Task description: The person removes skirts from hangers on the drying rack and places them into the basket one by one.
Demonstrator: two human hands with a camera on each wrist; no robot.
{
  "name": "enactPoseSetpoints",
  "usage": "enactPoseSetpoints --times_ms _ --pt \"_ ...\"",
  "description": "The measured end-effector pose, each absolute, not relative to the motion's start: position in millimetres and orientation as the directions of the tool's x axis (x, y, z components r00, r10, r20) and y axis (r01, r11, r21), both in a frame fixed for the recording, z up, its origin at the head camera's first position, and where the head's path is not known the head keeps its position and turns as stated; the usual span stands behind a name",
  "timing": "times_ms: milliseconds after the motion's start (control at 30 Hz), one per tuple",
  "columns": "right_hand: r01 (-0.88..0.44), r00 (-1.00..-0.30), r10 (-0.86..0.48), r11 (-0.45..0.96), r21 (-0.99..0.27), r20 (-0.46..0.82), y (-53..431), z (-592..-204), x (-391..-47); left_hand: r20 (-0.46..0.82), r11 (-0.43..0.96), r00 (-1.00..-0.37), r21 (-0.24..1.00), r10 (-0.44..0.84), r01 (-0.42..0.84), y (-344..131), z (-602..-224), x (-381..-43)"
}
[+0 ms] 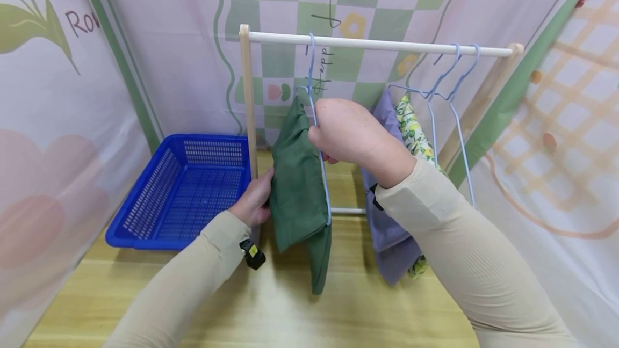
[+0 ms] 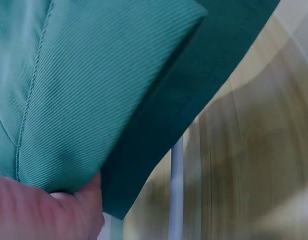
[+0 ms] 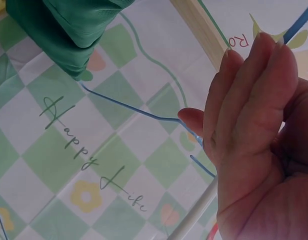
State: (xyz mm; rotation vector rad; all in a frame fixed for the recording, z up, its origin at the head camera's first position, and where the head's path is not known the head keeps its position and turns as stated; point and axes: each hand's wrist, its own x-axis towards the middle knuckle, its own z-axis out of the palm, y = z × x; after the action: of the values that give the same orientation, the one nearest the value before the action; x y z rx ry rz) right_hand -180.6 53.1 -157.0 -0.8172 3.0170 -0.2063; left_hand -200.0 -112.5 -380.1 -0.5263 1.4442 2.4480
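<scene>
A dark green folded garment [image 1: 300,181] hangs from a light blue wire hanger [image 1: 311,63], whose hook is over the rack's white rail [image 1: 387,45]. My right hand [image 1: 345,130] grips the hanger's side just below the neck; in the right wrist view the blue wire passes by its curled fingers [image 3: 234,100]. On the garment's left side, my left hand [image 1: 251,200] pinches the lower edge of the cloth, its thumb [image 2: 86,205] against the green fabric in the left wrist view. Its other fingers are mostly hidden.
A blue plastic basket [image 1: 140,243] stands left of the rack's wooden post [image 1: 249,106]. Farther right on the rail hang a purple garment [image 1: 391,243] and a yellow-green patterned one [image 1: 412,125] on blue hangers, partly behind my right arm. Printed curtains [image 1: 184,69] surround the wooden table [image 1: 290,321].
</scene>
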Motion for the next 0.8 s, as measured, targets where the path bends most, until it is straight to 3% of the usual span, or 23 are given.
enactPoseSetpoints --times_ms 467,800 --pt "-0.486 -0.873 -0.487 0.865 -0.127 0.024 58 -159 -183 -0.46 -0.582 -0.882 0.691 0.103 -0.428 -111 -385 -204" --pt "-0.452 -0.889 -0.458 0.88 -0.148 -0.005 59 -159 -184 -0.485 -0.606 -0.874 0.694 0.004 -0.388 -111 -391 -206"
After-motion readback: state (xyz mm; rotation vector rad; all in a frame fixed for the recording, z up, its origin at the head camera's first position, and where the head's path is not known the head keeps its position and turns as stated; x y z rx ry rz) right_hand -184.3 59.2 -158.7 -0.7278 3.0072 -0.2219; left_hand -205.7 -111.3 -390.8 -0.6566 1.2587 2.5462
